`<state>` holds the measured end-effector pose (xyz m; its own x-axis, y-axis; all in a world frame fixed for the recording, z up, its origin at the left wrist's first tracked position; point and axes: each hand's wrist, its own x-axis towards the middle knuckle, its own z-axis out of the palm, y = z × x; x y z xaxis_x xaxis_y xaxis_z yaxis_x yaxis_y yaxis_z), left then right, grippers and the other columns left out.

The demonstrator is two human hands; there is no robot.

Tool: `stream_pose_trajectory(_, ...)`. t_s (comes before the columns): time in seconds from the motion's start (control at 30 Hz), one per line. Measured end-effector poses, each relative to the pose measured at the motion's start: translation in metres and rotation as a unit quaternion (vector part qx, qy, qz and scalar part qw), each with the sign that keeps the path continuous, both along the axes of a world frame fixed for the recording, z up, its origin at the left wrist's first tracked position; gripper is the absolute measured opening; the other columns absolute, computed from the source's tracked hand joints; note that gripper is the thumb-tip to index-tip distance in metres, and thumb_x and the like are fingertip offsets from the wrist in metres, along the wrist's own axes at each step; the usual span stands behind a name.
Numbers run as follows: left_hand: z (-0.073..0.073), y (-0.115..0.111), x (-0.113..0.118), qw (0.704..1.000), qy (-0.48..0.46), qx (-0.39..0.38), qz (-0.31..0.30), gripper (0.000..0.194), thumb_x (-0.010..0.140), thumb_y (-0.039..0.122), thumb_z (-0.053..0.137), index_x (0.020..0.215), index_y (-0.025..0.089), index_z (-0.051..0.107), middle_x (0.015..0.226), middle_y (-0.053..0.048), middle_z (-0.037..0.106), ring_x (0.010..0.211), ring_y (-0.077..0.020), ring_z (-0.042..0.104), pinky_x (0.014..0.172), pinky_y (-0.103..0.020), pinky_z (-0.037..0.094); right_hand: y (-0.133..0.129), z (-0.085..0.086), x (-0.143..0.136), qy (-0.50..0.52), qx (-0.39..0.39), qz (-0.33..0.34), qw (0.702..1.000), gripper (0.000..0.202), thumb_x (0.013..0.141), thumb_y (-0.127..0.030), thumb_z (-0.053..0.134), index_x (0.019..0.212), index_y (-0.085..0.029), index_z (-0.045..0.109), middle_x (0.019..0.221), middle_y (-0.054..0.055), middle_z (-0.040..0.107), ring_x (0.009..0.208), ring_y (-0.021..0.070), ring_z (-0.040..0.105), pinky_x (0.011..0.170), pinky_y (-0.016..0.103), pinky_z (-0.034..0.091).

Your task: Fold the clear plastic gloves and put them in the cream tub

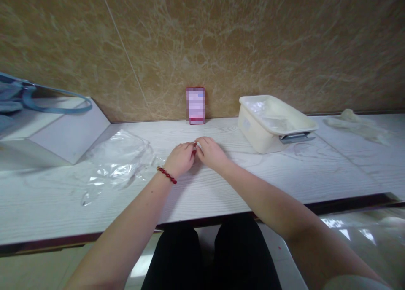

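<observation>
Above the middle of the white wood-grain table, my left hand and my right hand meet at the fingertips. Both have bent, closed fingers around a small dark-red thing, mostly hidden; its kind is too small to make out. A red bead bracelet circles my left wrist. Just left of that hand, a crumpled clear plastic bag lies on the table. Beyond the hands, a phone with a lit, blurred screen leans upright against the wall.
A cream plastic bin with a grey handle stands back right, clear bags inside. Farther right lies crumpled translucent plastic. At left, a white box bears a blue strapped bag. A brown marble wall bounds the table's rear.
</observation>
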<state>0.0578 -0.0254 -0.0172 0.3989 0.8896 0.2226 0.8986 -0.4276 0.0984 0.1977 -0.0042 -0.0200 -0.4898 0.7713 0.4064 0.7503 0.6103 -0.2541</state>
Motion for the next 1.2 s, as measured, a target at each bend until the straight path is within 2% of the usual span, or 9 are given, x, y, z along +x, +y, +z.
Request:
stream_pose_trajectory(0.17, -0.015, 0.002, 0.000, 0.996, 0.075, -0.046, 0.001, 0.049, 0.081, 0.022, 0.031, 0.129, 0.014, 0.029, 0.135, -0.010, 0.032, 0.124, -0.0239, 0.026, 0.099, -0.044, 0.022, 0.002, -0.017, -0.008, -0.053, -0.061, 0.024, 0.996, 0.042, 0.083, -0.012, 0.028, 0.123, -0.005, 0.037, 0.128, 0.014, 0.041, 0.119, 0.0184, 0.033, 0.098, 0.033, 0.026)
stream_pose_trajectory(0.37, -0.021, 0.002, -0.002, 0.993, 0.075, -0.093, 0.012, 0.051, 0.084, 0.032, 0.023, 0.132, 0.013, 0.025, 0.138, -0.008, 0.027, 0.125, -0.0257, 0.022, 0.100, -0.047, 0.018, 0.002, -0.021, -0.003, -0.098, -0.086, 0.001, 0.991, 0.043, 0.084, -0.018, 0.028, 0.125, -0.009, 0.036, 0.130, 0.011, 0.039, 0.120, 0.0187, 0.033, 0.099, 0.033, 0.024)
stream_pose_trajectory(0.6, -0.018, -0.004, -0.015, 0.985, 0.066, -0.129, 0.095, 0.065, 0.079, 0.058, 0.017, 0.134, 0.021, 0.021, 0.141, -0.008, 0.017, 0.128, -0.0279, 0.014, 0.099, -0.052, 0.012, 0.003, -0.027, 0.001, -0.110, -0.114, -0.077, 0.984, 0.055, 0.085, -0.042, 0.024, 0.131, -0.012, 0.027, 0.138, 0.009, 0.024, 0.126, 0.0211, 0.019, 0.102, 0.046, 0.012)
stream_pose_trajectory(0.8, -0.019, -0.007, -0.033, 0.972, 0.068, -0.141, 0.178, 0.076, 0.074, 0.066, 0.017, 0.134, 0.020, 0.020, 0.141, -0.011, 0.016, 0.128, -0.0332, 0.007, 0.097, -0.056, 0.006, 0.007, -0.021, 0.013, -0.100, -0.176, -0.158, 0.966, 0.063, 0.082, -0.054, 0.023, 0.132, -0.017, 0.025, 0.140, 0.010, 0.018, 0.128, 0.0291, 0.010, 0.096, 0.060, 0.004)
stream_pose_trajectory(0.9, -0.015, -0.007, -0.037, 0.972, 0.065, -0.107, 0.197, 0.074, 0.077, 0.061, 0.020, 0.132, 0.012, 0.026, 0.138, -0.016, 0.021, 0.127, -0.0340, 0.008, 0.098, -0.056, 0.008, 0.014, -0.009, 0.037, -0.067, -0.153, -0.108, 0.980, 0.055, 0.080, -0.050, 0.034, 0.124, -0.019, 0.039, 0.137, 0.010, 0.026, 0.126, 0.0306, 0.016, 0.095, 0.057, 0.014)
stream_pose_trajectory(0.97, -0.010, -0.007, -0.036, 0.982, 0.054, -0.069, 0.169, 0.068, 0.079, 0.054, 0.025, 0.129, 0.008, 0.032, 0.136, -0.019, 0.026, 0.127, -0.0331, 0.013, 0.098, -0.053, 0.013, 0.017, 0.003, 0.056, -0.059, -0.111, 0.023, 0.992, 0.040, 0.077, -0.041, 0.046, 0.110, -0.019, 0.053, 0.128, 0.010, 0.039, 0.120, 0.0249, 0.029, 0.096, 0.047, 0.023)
stream_pose_trajectory(1.03, -0.005, -0.010, -0.030, 0.996, 0.035, -0.044, 0.074, 0.059, 0.080, 0.047, 0.032, 0.124, 0.009, 0.039, 0.133, -0.018, 0.032, 0.125, -0.0288, 0.022, 0.099, -0.046, 0.020, 0.017, 0.014, 0.070, -0.050, -0.080, 0.132, 0.987, 0.030, 0.071, -0.034, 0.055, 0.095, -0.018, 0.059, 0.115, 0.010, 0.050, 0.112, 0.0207, 0.040, 0.095, 0.040, 0.028)
stream_pose_trajectory(1.13, 0.002, -0.016, -0.014, 0.993, 0.006, -0.044, -0.105, 0.041, 0.078, 0.041, 0.041, 0.109, 0.016, 0.054, 0.126, -0.010, 0.044, 0.116, -0.0200, 0.039, 0.096, -0.034, 0.030, 0.012, 0.025, 0.076, -0.039, -0.073, 0.202, 0.976, 0.019, 0.067, -0.029, 0.059, 0.083, -0.019, 0.060, 0.102, 0.007, 0.056, 0.102, 0.0190, 0.046, 0.092, 0.037, 0.031)
stream_pose_trajectory(1.2, 0.005, -0.021, -0.005, 0.986, 0.002, -0.036, -0.164, 0.030, 0.076, 0.037, 0.047, 0.096, 0.020, 0.061, 0.117, -0.006, 0.052, 0.107, -0.0175, 0.047, 0.092, -0.031, 0.034, 0.007, 0.027, 0.072, -0.036, -0.080, 0.222, 0.971, 0.015, 0.067, -0.025, 0.058, 0.080, -0.019, 0.060, 0.099, 0.005, 0.056, 0.100, 0.0187, 0.047, 0.091, 0.037, 0.032)
